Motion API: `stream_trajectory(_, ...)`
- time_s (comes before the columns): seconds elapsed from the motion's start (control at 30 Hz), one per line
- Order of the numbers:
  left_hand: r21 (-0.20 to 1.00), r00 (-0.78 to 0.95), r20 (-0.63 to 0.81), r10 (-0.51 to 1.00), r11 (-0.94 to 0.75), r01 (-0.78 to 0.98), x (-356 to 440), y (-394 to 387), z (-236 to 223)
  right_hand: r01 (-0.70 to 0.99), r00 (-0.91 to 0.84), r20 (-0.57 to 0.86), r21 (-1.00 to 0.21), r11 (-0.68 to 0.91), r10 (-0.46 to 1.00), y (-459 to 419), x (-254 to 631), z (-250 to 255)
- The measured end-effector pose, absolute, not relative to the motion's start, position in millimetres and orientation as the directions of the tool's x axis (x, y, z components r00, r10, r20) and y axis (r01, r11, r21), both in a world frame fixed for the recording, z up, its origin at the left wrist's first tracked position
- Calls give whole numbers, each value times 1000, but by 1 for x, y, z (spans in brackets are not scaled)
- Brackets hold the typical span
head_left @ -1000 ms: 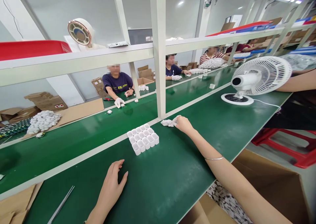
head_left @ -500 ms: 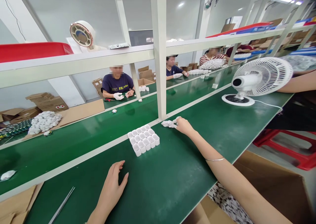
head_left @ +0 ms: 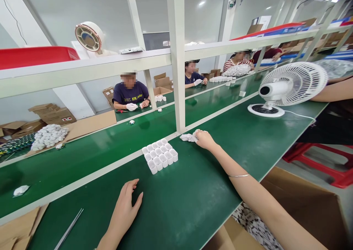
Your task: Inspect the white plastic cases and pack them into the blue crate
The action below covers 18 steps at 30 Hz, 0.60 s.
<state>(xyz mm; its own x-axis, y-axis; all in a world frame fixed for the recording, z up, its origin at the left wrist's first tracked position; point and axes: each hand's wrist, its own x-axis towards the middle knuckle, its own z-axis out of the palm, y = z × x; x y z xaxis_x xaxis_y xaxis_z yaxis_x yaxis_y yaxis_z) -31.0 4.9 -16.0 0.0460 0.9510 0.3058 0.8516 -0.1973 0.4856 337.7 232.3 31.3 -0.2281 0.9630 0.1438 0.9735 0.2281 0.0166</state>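
While both arms extend over the green bench:
Right hand (head_left: 203, 139): fingers curled onto the white wrapped part (head_left: 186, 136), at 1 o'clock, beside the frame post (head_left: 179, 77).
Left hand (head_left: 124, 209): flat, palm down, fingers spread, holding nothing, at 7 o'clock.
White cup block (head_left: 160, 155): centre, between both hands, touching neither.
Tweezers (head_left: 68, 228): 8 o'clock, well apart from the left hand.

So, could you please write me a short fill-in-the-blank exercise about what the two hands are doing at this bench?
1. The right hand touches a small crumpled ____ item beside the upright post.
2. The left hand lies ____ on the green bench top.
3. The block of white cups stands ____ the two hands.
4. Left of the left hand lie metal ____.

Missing words: white; flat; between; tweezers
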Motion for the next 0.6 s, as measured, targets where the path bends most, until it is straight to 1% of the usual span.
stream_trajectory(0.6,499,22,286,958,-168,850,-30,4,-13,980,-174,118,-82,184,978,237,340,29)
